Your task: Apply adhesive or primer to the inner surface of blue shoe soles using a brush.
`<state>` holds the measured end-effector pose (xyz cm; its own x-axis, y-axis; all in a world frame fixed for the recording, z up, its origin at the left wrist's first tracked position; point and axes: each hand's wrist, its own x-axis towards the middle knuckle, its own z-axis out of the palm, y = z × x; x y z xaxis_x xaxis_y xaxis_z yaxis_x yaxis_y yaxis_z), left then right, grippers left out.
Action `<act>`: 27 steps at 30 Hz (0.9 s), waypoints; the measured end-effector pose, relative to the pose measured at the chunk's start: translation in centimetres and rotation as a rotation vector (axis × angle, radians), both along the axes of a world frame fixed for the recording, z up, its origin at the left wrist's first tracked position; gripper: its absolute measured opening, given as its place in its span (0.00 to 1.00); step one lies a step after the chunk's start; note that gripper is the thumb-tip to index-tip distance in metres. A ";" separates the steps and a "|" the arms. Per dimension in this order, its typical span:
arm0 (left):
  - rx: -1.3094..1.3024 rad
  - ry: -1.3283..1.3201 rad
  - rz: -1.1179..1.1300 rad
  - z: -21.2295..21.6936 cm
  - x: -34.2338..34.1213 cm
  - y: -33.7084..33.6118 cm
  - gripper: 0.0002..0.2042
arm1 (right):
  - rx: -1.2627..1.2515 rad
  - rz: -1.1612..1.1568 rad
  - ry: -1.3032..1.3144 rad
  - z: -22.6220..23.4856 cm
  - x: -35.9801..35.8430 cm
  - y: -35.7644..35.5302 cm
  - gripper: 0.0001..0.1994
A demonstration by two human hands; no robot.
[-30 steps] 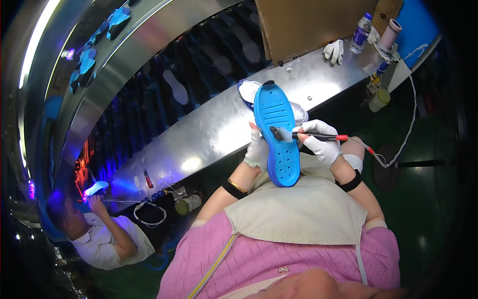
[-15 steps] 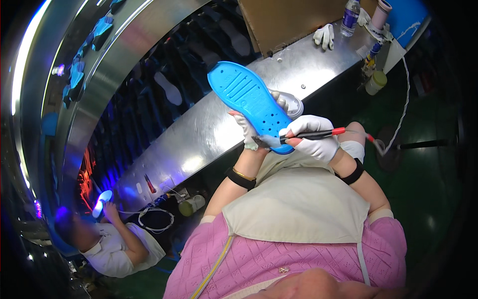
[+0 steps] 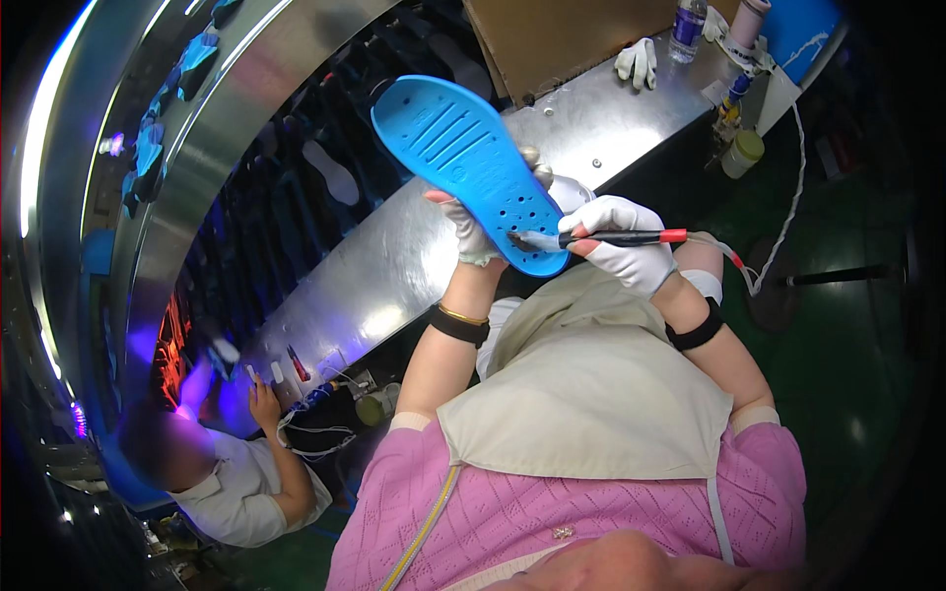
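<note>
My left hand (image 3: 469,232), in a white fingertip-less glove, grips a blue shoe sole (image 3: 458,148) from beneath. The sole tilts away to the upper left; its facing side shows grooves at the far end and small holes at the near end. Gloved likewise, my right hand (image 3: 628,254) pinches a black-handled brush (image 3: 616,237) with a red end and a thin tube behind it. The brush's bristles touch the sole near the holes. Partly hidden behind the sole, a white rounded item (image 3: 574,194) shows by the bench.
A long metal bench (image 3: 345,271) runs beside a dark conveyor carrying soles (image 3: 330,172). On its far end are a white glove (image 3: 638,63), a bottle (image 3: 687,30) and a cardboard sheet (image 3: 562,44). A jar (image 3: 742,155) hangs near the tube. A co-worker (image 3: 241,478) sits at left.
The sole has moved up and left with my left hand. The brush tip has shifted from the sole's near left edge onto its face by the holes. The co-worker's arms have moved.
</note>
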<state>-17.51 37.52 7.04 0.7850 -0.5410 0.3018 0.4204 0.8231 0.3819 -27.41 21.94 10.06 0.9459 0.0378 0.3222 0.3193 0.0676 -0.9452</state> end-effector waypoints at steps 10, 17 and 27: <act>0.351 -0.250 -0.219 0.3 1.5 1.6 0.54 | 0.098 0.325 0.210 -0.2 0.6 -1.9 0.07; 0.676 -0.367 -0.307 1.4 3.2 1.9 0.50 | -0.413 0.320 -0.104 0.8 1.2 -0.6 0.07; 1.198 -0.200 -0.225 4.9 1.9 1.5 0.39 | -0.451 0.248 -0.103 0.5 1.7 -1.1 0.08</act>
<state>-15.58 39.01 11.91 0.6355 -0.6757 -0.3736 0.3553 -0.1736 0.9185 -25.72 20.87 10.56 0.8553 0.4131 0.3128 0.4378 -0.2531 -0.8627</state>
